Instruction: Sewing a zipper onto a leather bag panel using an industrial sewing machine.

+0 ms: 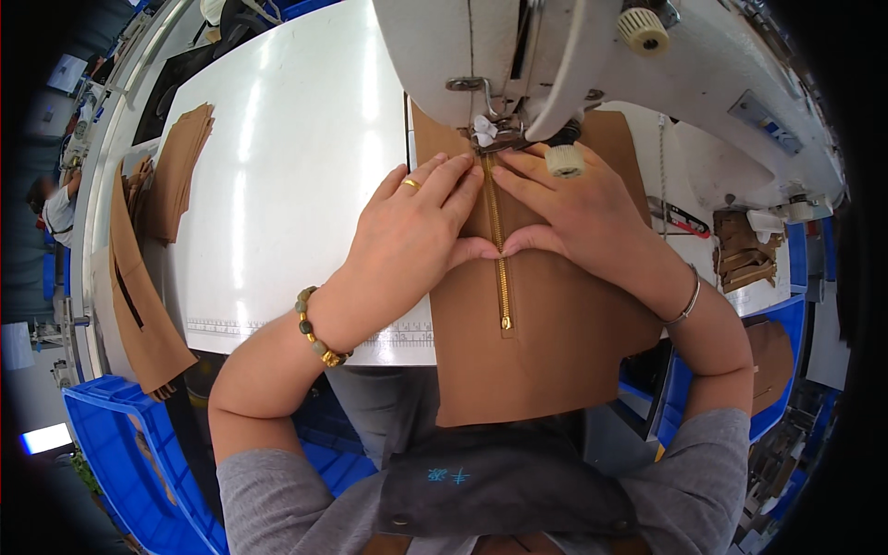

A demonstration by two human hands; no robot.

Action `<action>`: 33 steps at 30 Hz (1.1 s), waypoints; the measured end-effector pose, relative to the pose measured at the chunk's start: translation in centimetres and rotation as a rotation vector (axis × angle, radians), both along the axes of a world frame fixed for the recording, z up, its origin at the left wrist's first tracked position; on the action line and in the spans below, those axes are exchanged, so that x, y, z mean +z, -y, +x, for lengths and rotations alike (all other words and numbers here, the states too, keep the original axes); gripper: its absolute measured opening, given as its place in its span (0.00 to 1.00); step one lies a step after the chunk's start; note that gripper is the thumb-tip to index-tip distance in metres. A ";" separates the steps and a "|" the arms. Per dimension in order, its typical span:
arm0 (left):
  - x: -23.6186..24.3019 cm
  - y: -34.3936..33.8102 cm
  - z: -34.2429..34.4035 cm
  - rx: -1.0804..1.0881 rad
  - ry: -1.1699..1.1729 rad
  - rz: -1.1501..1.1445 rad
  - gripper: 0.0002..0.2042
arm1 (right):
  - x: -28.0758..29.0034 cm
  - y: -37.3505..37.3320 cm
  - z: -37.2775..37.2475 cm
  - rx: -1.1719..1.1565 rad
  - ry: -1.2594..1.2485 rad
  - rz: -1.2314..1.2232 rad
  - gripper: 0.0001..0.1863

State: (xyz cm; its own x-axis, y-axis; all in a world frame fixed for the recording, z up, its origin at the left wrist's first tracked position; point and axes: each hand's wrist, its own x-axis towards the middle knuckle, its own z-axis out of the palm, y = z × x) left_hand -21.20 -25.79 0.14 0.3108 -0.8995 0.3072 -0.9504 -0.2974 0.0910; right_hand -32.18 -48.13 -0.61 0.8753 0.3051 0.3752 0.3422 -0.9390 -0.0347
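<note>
A brown panel [546, 361] lies under the presser foot [499, 139] of a white sewing machine [592, 55], its near end hanging over the table edge. Down its middle runs a gold-toothed zipper [497, 222], with the slider near the lower end. My left hand [416, 217] rests flat on the panel left of the zipper, fingers stretched toward the foot. On the other side my right hand [583, 208] lies open, its fingertips partly hidden behind the machine's knob. Both thumbs meet at the zipper. The needle point is hidden.
Brown cut pieces [180, 171] are stacked at the far left, with long brown strips [139, 296] over the edge nearby. Small snips [680, 217] and more brown pieces [745, 250] lie at right. A blue bin [129, 444] stands at lower left.
</note>
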 end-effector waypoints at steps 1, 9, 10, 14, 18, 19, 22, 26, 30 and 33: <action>0.0 0.0 0.0 0.004 -0.036 0.007 0.39 | -0.1 0.0 0.0 -0.007 -0.006 -0.002 0.38; -0.2 -0.3 0.3 -0.011 0.007 -0.013 0.37 | 1.8 -1.5 -2.2 0.034 -0.069 0.025 0.38; -0.4 -0.4 0.2 -0.014 0.005 -0.024 0.34 | 2.3 -2.3 -3.7 0.037 -0.143 -0.004 0.38; -0.9 -0.4 0.3 -0.006 0.008 -0.034 0.24 | 2.9 -7.0 -11.0 0.156 -0.389 0.195 0.38; -0.6 -1.1 0.3 -0.002 0.041 -0.014 0.23 | 0.3 -9.9 -12.9 0.048 -0.151 -0.089 0.37; -0.2 -1.6 0.3 -0.001 0.015 -0.069 0.22 | 0.2 -9.9 -13.1 0.045 -0.191 0.025 0.37; 1.1 -4.8 -0.6 0.112 -0.021 -0.120 0.18 | 1.0 -8.0 -13.2 0.084 -0.399 0.396 0.37; 1.8 -8.2 -3.5 0.107 -0.111 -0.128 0.10 | 2.4 -5.7 -12.7 0.114 -0.639 1.044 0.37; 0.5 -7.9 -7.0 -0.129 -0.069 -0.259 0.13 | 2.8 -5.5 -12.2 0.134 -0.670 1.082 0.33; -0.7 -6.8 -7.5 -0.185 -0.029 -0.325 0.13 | 2.9 -5.6 -12.1 0.123 -0.674 1.090 0.32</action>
State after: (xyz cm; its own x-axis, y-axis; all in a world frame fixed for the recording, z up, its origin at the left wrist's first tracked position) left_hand -28.67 -19.02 -0.52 0.1649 -0.7983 0.5793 -0.9811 -0.0722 0.1797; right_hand -44.26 -42.51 2.26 0.9766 0.2139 -0.0222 0.0395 -0.2799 -0.9592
